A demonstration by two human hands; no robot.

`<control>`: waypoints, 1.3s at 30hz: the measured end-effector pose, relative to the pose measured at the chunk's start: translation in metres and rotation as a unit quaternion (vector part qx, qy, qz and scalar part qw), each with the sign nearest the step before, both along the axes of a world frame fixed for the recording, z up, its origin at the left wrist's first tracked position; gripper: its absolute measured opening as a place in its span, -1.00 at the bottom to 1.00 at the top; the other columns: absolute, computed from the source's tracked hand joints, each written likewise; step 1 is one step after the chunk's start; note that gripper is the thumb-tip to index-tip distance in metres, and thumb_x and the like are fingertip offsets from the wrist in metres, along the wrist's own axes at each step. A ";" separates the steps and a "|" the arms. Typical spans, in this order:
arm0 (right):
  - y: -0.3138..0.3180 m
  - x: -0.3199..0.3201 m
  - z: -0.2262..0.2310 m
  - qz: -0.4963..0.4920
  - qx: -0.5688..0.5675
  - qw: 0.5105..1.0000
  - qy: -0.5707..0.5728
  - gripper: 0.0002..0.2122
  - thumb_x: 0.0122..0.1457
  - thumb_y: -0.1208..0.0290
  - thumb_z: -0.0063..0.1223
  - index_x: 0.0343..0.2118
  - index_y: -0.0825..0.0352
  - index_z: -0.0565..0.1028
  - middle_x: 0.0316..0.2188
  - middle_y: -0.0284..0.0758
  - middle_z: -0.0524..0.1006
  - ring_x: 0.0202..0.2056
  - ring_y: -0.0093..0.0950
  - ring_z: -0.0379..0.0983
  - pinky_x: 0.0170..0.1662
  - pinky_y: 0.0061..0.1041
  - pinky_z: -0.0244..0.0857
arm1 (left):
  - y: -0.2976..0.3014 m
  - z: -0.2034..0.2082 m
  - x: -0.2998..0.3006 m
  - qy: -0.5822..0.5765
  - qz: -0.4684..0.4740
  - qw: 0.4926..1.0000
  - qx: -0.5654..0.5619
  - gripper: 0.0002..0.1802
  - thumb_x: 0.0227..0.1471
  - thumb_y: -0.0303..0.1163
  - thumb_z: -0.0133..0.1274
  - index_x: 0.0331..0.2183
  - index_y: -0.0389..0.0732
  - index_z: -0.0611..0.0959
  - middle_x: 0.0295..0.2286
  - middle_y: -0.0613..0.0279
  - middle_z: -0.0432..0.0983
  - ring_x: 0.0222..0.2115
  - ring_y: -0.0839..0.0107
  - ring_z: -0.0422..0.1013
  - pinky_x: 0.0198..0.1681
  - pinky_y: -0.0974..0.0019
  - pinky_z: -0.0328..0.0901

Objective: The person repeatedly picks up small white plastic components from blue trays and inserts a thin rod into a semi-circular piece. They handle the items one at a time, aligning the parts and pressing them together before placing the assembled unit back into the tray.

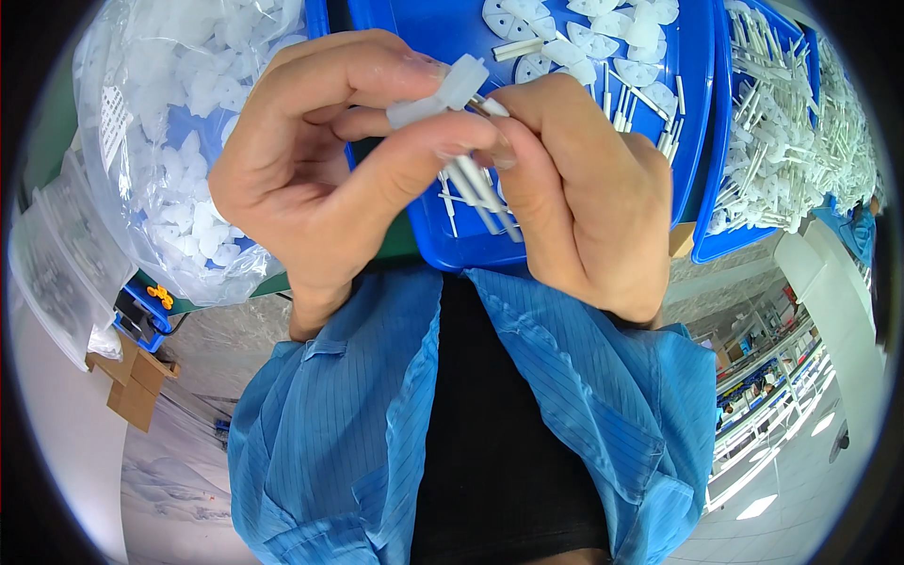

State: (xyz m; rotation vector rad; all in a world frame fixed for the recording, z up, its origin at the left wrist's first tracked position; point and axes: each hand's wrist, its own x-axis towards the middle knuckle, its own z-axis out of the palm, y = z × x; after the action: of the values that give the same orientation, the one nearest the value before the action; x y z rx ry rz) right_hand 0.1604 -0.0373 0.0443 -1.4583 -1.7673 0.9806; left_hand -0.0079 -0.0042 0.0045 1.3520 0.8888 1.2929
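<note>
My left hand (315,160) is closed, thumb against fingers, on a translucent white plastic piece (461,83). Below its thumb hang several white rods (478,193), slightly blurred; whether they are fixed to the piece is hidden by the fingers. My right hand (598,193) pinches a small white rod (492,107) with a thin metallic part beside it, right against the plastic piece. Both hands meet above the near part of a blue tray (697,113), their fingertips almost touching.
Translucent white discs with holes (590,42) and loose white rods (670,137) lie in the blue tray. At left bulges a clear bag (179,122) of similar white pieces. Another blue tray (714,247) at right is heaped with rod-bearing pieces (763,165). Clear bins (71,250) stand far left.
</note>
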 end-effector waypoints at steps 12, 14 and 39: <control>-0.005 -0.002 -0.007 0.030 0.090 0.995 0.021 -0.83 0.22 0.45 0.03 -0.24 0.48 0.45 -0.54 -0.22 0.53 -0.59 -0.45 0.47 -0.53 -0.58 0.30 | 0.004 -0.004 -0.009 0.001 -0.039 0.998 0.042 -0.51 -0.18 -0.03 0.32 -0.38 -0.24 0.57 -0.37 0.08 0.50 -0.45 0.29 0.51 -0.42 0.34 0.45; -0.006 -0.001 -0.005 0.036 0.125 0.991 -0.027 -0.82 0.20 0.49 0.07 -0.23 0.51 0.45 -0.53 -0.17 0.55 -0.58 -0.39 0.52 -0.54 -0.52 0.35 | 0.008 -0.004 -0.014 0.035 -0.069 0.993 0.088 -0.47 -0.23 0.01 0.32 -0.37 -0.22 0.56 -0.37 0.08 0.51 -0.45 0.29 0.52 -0.43 0.35 0.45; -0.005 -0.004 -0.008 -0.056 0.005 0.986 0.156 -0.67 0.36 0.30 -0.27 -0.23 0.48 0.49 -0.39 -0.24 0.55 -0.48 -0.61 0.41 -0.42 -0.66 0.29 | 0.025 -0.006 -0.009 0.148 -0.061 0.918 0.364 -0.50 -0.44 -0.49 0.45 -0.33 -0.29 0.59 -0.31 -0.03 0.52 -0.30 -0.05 0.53 -0.29 0.18 0.51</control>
State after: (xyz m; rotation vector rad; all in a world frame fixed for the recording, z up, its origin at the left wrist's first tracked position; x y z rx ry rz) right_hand 0.1560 -0.0428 0.0360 -1.3005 -1.4486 1.0746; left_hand -0.0172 0.0211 -0.0012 2.1941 0.5057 1.4029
